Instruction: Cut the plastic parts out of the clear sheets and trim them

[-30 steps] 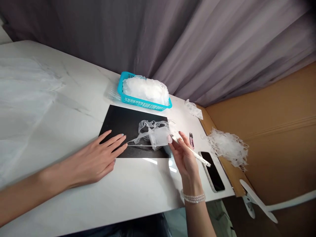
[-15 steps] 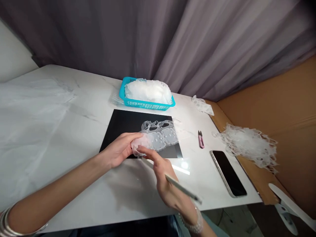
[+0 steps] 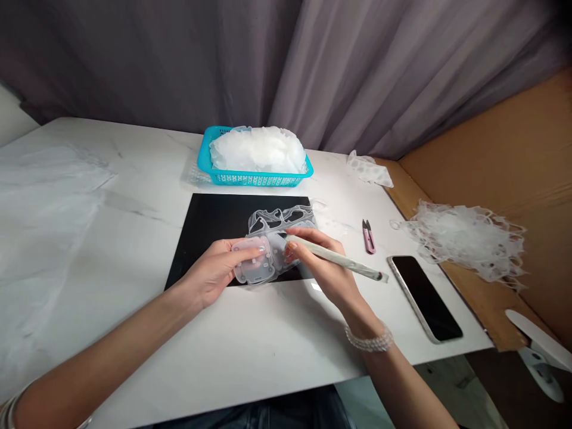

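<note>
A translucent, soft-looking moulded sheet (image 3: 254, 269) with rounded panels, small raised dots and a cut-out edge strip lies over a black mat (image 3: 214, 217). My left hand (image 3: 214, 265) pinches its left panel, thumb on top and fingers underneath. My right hand (image 3: 324, 259) is closed round a pale, slim pen-like tool (image 3: 342, 260). The tool's dark tip points left, close to the sheet's middle panel; whether it touches cannot be made out. My right fingertips rest at the sheet, covering part of it.
Behind the mat stands a blue basket (image 3: 259, 179) heaped with whitish translucent pieces. To the right lie pink thread snips (image 3: 369, 238), a phone (image 3: 424, 298), a tangled pile of clear trimmings (image 3: 469, 241) and a small dotted piece (image 3: 369, 170). Plastic sheeting (image 3: 40, 238) covers the left side.
My right hand has moved from the sheet's left end up and right to its middle panel, turning the tool. My left thumb now lies on top of the left panel. The view has shifted slightly.
</note>
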Demonstrator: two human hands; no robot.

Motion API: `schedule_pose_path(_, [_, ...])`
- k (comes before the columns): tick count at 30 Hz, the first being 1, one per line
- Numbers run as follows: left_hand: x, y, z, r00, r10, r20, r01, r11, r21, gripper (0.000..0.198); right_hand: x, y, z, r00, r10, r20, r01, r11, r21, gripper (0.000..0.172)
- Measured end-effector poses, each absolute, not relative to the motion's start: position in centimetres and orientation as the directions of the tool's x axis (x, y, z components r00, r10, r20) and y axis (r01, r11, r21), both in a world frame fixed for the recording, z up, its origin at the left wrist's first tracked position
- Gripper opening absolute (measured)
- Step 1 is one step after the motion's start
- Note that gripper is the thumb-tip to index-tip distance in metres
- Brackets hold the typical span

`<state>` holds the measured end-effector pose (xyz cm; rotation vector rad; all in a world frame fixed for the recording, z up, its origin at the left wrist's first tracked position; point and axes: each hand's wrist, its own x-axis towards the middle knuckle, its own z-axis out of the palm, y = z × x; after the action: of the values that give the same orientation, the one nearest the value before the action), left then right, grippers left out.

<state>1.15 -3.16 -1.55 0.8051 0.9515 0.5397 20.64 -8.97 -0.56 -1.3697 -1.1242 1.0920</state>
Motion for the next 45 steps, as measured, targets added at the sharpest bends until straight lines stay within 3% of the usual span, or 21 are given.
schedule_pose_path(4, [1.7,-3.4,-0.9,0.476,0.707,-0.523,-0.015,0.601,0.799,0.035,20.9,-9.3,-1.0,0.190,0.979,-0.074,0.049,-0.085,-0.995,0.028])
schedule_pose_path(8, [1.7,-3.4,-1.1,0.472,0.749,-0.465,-0.092,0.566,0.819,0.026,20.6,-9.7,-1.4,0.177,0.980,-0.094,0.098,-0.113,-0.989,0.025])
schedule_pose_path(13, [1.5,-3.2,-1.7,0.460,0.754,-0.469,-0.115,0.575,0.810,0.021,19.8,-10.2,-1.4,0.155,0.988,0.020,0.266,-0.022,-0.964,0.023])
schedule_pose_path(24, [1.5,-3.4,-2.0,0.470,0.769,-0.432,-0.070,0.520,0.851,0.023,19.3,-10.1,-1.3,0.073,0.988,0.134,0.409,0.093,-0.908,0.022])
schedule_pose_path(32, [1.7,-4.2,-2.0,0.413,0.815,-0.407,-0.022,0.456,0.890,0.026,18.3,-10.2,-2.3,0.014,0.967,0.256,0.597,0.197,-0.777,0.021])
schedule_pose_path(36, [1.7,-4.0,-2.0,0.427,0.810,-0.402,-0.050,0.465,0.884,0.032,18.6,-10.3,-1.6,0.056,0.980,0.194,0.514,0.138,-0.847,0.019])
schedule_pose_path(41, [1.5,-3.6,-2.0,0.431,0.802,-0.414,-0.072,0.489,0.870,0.026,21.1,-9.1,0.2,0.219,0.948,0.229,0.302,0.158,-0.940,0.040])
schedule_pose_path(45, [1.7,-3.6,-1.6,0.465,0.782,-0.415,-0.095,0.510,0.855,0.026,22.1,-7.3,0.2,0.076,0.997,0.019,0.462,-0.018,-0.887,0.034])
